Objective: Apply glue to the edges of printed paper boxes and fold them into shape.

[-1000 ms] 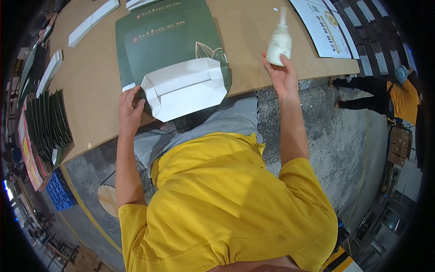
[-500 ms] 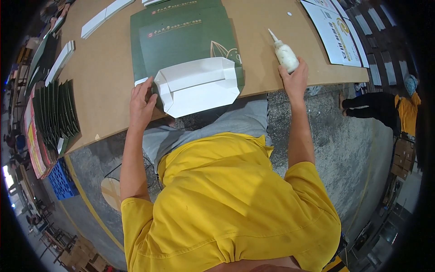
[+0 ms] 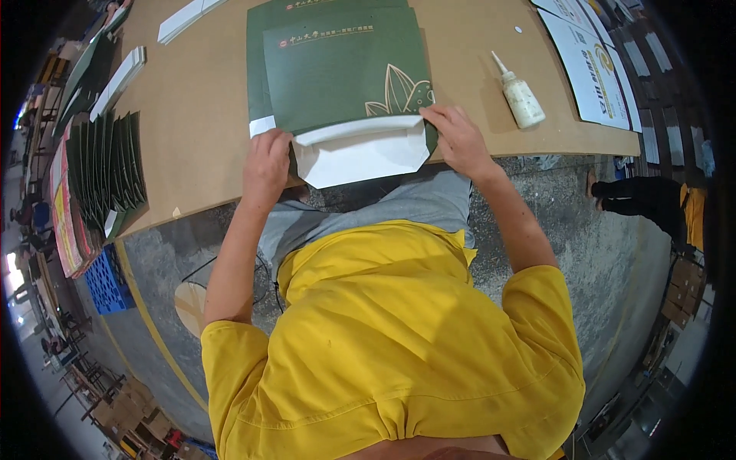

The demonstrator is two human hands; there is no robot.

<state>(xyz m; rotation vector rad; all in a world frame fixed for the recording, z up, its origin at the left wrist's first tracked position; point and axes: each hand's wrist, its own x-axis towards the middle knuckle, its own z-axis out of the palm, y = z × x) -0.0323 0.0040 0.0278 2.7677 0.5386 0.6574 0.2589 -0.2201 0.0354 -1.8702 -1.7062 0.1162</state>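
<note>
A green paper bag (image 3: 337,80) with a gold leaf print lies flat on the table, its bottom end towards me. That end is opened out into white inner flaps (image 3: 364,159), which reach over the table's near edge. My left hand (image 3: 267,165) is closed at the left corner of the folded end, its fingertips partly hidden. At the right corner, my right hand (image 3: 458,142) pinches the bag's edge between thumb and fingers. A squeeze bottle (image 3: 523,100) with a pale filling and a thin nozzle lies to the right, apart from my right hand.
Several folded green bags (image 3: 103,172) stand in a row at the table's left end. White paper strips (image 3: 119,83) lie behind them. Printed white sheets (image 3: 586,65) sit at the far right. A blue crate (image 3: 107,284) is on the floor, and another person (image 3: 644,195) is at right.
My right hand has let go of the squeeze bottle and moved left onto the bag's right corner. My left hand has closed at the left corner. The white flaps' back edge is folded lower.
</note>
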